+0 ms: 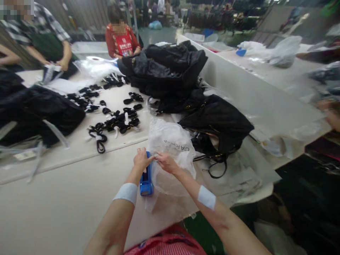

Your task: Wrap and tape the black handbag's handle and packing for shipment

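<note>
My left hand (142, 160) rests over a blue tape dispenser (146, 180) standing on the pale table, its fingers curled in a pinch at the dispenser's top. My right hand (166, 162) meets it there, fingers pinched on the edge of a crumpled clear plastic bag (174, 148) with grey lettering. The bag lies just right of the dispenser. What sits between the fingertips of my left hand is too small to make out. Both wrists wear white bands.
Black bags (217, 122) are piled behind the plastic bag, with a bigger heap (170, 67) further back. Several black straps (117, 122) lie scattered mid-table. Two people work at the far left end. A white partition (239, 85) borders the right; the table edge is near me.
</note>
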`<state>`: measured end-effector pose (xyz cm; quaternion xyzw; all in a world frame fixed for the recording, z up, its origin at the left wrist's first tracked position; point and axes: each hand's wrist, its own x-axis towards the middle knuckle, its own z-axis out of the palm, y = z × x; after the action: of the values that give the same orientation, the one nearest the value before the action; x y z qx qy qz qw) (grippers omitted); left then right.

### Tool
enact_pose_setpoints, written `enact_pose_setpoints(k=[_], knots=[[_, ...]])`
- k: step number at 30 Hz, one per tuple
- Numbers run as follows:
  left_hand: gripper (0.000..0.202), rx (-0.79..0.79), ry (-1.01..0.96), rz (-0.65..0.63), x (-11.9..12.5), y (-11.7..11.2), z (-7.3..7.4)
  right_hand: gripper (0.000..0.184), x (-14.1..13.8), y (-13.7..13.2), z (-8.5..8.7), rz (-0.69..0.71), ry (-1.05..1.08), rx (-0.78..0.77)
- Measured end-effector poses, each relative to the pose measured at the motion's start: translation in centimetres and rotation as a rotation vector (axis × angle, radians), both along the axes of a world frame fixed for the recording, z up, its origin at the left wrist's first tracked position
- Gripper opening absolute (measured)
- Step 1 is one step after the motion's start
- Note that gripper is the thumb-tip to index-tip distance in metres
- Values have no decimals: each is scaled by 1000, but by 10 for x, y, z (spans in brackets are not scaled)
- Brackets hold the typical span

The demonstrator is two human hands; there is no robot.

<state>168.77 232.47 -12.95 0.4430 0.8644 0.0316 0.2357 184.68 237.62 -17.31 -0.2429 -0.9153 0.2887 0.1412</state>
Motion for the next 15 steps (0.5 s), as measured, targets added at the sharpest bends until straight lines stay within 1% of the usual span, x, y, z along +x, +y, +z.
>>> enact_pose_setpoints(k=[2,3,4,6,7,9,11,12,13,14,15], knots=[[66,109,-89,-4,-20,-18,-2,23,8,-22,15,-58,154,-38],[62,163,-99,6,-30,-33,-5,23,16,-33,23,-76,242,-69],[58,207,-76,26,-41,-53,-9,22,25,-43,31,-83,305,-91],[54,269,51,55,-56,-107,-26,21,48,-57,45,-90,351,-94],[54,275,151,77,-62,-138,-39,21,60,-61,52,-116,347,-80],[57,233,333,103,-72,-204,-72,21,83,-61,64,-231,324,-59],[59,205,403,67,-78,-265,-108,20,101,-60,75,-363,293,-50],[60,213,409,18,-78,-292,-123,20,106,-63,79,-400,276,-55],[61,224,417,-15,-76,-315,-136,21,107,-67,82,-412,258,-69],[61,226,421,-32,-72,-334,-146,22,104,-75,83,-396,241,-93],[61,227,420,-44,-68,-348,-153,23,100,-84,82,-356,226,-124]])
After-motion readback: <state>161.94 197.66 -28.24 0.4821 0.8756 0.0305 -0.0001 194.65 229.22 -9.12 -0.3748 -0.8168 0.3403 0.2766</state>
